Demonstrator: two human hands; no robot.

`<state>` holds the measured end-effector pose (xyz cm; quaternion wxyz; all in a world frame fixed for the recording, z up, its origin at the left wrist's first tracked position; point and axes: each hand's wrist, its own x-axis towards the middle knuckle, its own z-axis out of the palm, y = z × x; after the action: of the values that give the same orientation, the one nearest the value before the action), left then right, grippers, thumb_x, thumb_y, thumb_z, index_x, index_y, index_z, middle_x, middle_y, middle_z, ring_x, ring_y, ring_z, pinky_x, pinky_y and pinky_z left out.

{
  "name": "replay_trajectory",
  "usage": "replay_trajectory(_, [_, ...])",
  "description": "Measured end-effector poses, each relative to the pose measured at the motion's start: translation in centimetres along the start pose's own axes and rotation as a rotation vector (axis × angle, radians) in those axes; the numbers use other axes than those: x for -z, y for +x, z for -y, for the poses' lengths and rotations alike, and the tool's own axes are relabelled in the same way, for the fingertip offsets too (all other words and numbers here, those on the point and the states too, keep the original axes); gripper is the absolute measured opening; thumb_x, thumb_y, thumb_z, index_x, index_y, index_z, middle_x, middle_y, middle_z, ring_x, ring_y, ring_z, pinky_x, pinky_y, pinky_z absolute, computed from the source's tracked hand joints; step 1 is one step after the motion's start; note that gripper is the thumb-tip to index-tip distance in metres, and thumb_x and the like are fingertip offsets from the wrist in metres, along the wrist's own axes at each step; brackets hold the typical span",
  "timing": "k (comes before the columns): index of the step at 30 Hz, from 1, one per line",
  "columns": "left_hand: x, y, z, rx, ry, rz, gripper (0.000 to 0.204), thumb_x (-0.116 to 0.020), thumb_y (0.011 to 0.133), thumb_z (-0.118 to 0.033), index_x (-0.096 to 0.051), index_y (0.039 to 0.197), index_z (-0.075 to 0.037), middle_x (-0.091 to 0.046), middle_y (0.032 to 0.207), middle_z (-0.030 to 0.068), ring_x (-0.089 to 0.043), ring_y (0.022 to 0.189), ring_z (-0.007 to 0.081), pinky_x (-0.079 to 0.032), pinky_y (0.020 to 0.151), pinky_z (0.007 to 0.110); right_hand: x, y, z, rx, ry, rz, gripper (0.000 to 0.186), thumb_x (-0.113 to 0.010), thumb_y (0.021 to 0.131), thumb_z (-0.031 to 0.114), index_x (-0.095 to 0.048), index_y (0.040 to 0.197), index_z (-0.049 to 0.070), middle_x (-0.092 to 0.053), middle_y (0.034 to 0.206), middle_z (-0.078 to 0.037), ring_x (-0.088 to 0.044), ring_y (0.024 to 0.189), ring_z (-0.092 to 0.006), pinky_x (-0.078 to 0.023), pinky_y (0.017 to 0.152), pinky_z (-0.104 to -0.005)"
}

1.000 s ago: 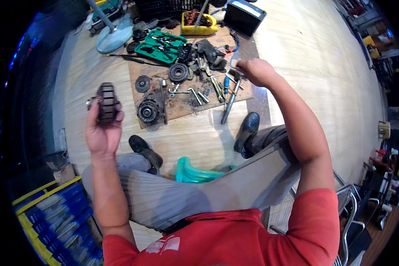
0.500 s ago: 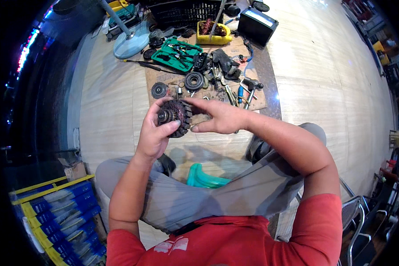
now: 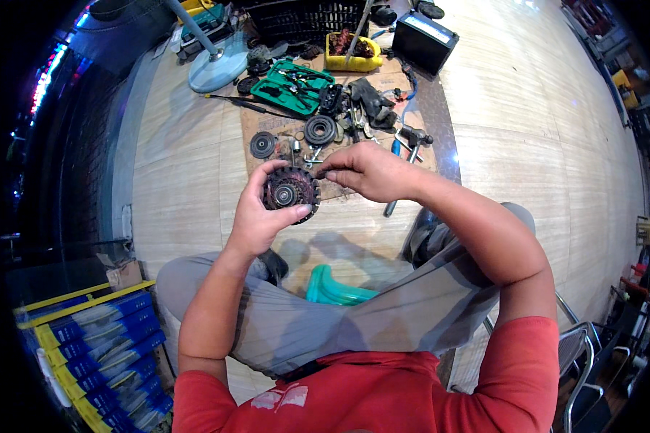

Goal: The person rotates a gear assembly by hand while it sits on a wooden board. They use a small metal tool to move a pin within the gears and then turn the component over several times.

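My left hand (image 3: 258,222) is wrapped round a dark, greasy round part (image 3: 302,195), with its thumb on the front face. The part has a toothed rim, a bright bearing-like ring in its middle and a reddish area around that. At the upper right of its rim is my right hand (image 3: 372,172), fingers and thumb pinched together. Something small and dark seems to be at those fingertips, too small to name. Beyond them on a cardboard sheet (image 3: 267,124) lie a black pulley (image 3: 320,130), a smaller black disc (image 3: 263,145) and a hammer (image 3: 414,137).
A green tool case (image 3: 290,88), a yellow cut-open container (image 3: 354,54), a black battery (image 3: 424,43) and a black crate (image 3: 303,22) stand farther off. A round grey stand base (image 3: 217,70) is at the far left. Green plastic (image 3: 332,289) sits between my legs.
The toothed part has turned, and its bearing face now points more toward me. My right hand has risen slightly and moved right, its fingers now pinched together.
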<state>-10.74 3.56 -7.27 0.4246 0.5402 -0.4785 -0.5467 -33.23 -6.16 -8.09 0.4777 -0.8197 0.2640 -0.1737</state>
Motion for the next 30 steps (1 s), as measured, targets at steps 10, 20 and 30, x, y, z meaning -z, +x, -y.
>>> replay_trajectory(10, [0.8, 1.2, 1.8, -0.056, -0.341, -0.374, 0.04, -0.065, 0.088, -0.002, -0.048, 0.123, -0.002, -0.063, 0.109, 0.0089, -0.063, 0.096, 0.0168, -0.053, 0.083, 0.032, -0.4, -1.5, 3.6, 0.084, -0.214, 0.06, 0.023, -0.059, 0.092, 0.027, -0.065, 0.085, 0.006, -0.064, 0.074, -0.019, -0.063, 0.073, -0.0407, -0.049, 0.065, -0.0501])
replay_trajectory(20, [3.1, 1.2, 0.0, -0.176, -0.7, -0.328, 0.024, -0.058, 0.097, -0.021, -0.057, 0.118, -0.008, -0.066, 0.1, 0.0053, -0.063, 0.085, 0.0175, -0.051, 0.073, 0.034, -0.7, -0.9, -2.2, -0.122, -0.52, -0.194, 0.022, -0.054, 0.094, 0.03, -0.064, 0.091, 0.01, -0.066, 0.077, -0.019, -0.065, 0.076, -0.0405, -0.05, 0.065, -0.053])
replay_trajectory(30, [1.5, 0.5, 0.6, -0.218, -0.552, -0.148, 0.057, -0.066, 0.087, -0.007, -0.038, 0.136, -0.004, -0.059, 0.116, 0.0091, -0.062, 0.104, 0.021, -0.053, 0.09, 0.037, -2.2, -0.1, -1.6, -0.091, -0.266, 0.042, 0.063, -0.07, 0.085, 0.028, -0.044, 0.135, 0.0, -0.066, 0.099, -0.027, -0.062, 0.098, -0.0445, -0.049, 0.086, -0.0495])
